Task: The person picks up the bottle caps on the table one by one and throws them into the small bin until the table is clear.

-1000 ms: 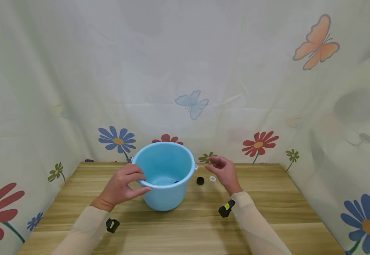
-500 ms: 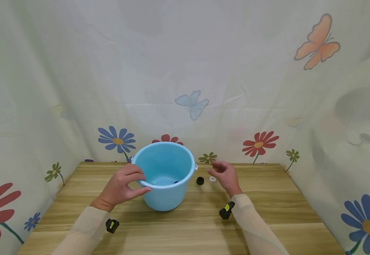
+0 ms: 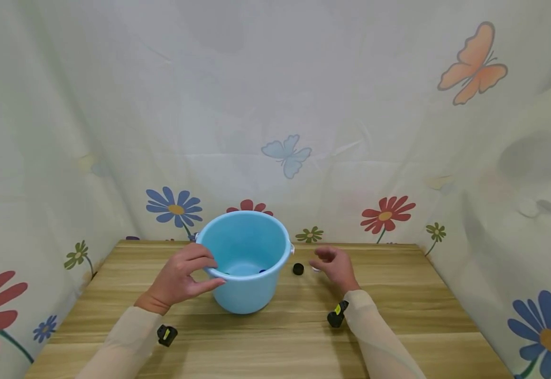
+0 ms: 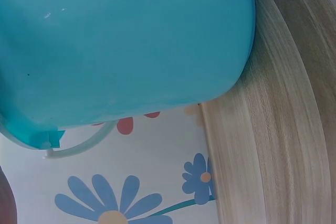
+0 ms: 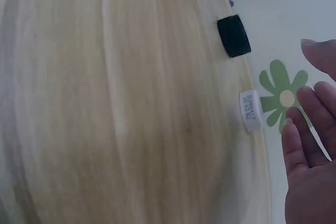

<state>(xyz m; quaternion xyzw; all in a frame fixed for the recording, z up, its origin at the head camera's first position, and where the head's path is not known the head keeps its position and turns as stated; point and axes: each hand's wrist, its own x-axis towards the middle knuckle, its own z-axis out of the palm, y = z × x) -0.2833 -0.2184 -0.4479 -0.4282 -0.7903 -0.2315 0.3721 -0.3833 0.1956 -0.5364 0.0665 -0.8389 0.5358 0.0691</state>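
Note:
A light blue bucket (image 3: 247,295) stands upright on the table; its wall fills much of the left wrist view. My left hand (image 3: 180,276) grips the near-left rim, thumb outside and fingers over the edge. Right of the bucket lie a small black round cap (image 3: 298,269) and a small white cap (image 3: 315,269). Over the white cap, and partly covering it in the head view, hovers my right hand (image 3: 337,267). Its fingers are loosely bent with nothing between them. Apart from that hand, the white cap (image 5: 251,110) bears printed marks in the right wrist view.
Inside the bucket, a bit of something dark blue (image 3: 263,271) shows above the near rim; the rest is hidden. A wood-grain table (image 3: 399,316) extends to a flower-patterned curtain (image 3: 342,131) at the back and sides. A white handle (image 4: 84,145) hangs behind the bucket.
My right hand has come down toward the table and now partly covers the white cap. The left hand and the bucket have stayed in place.

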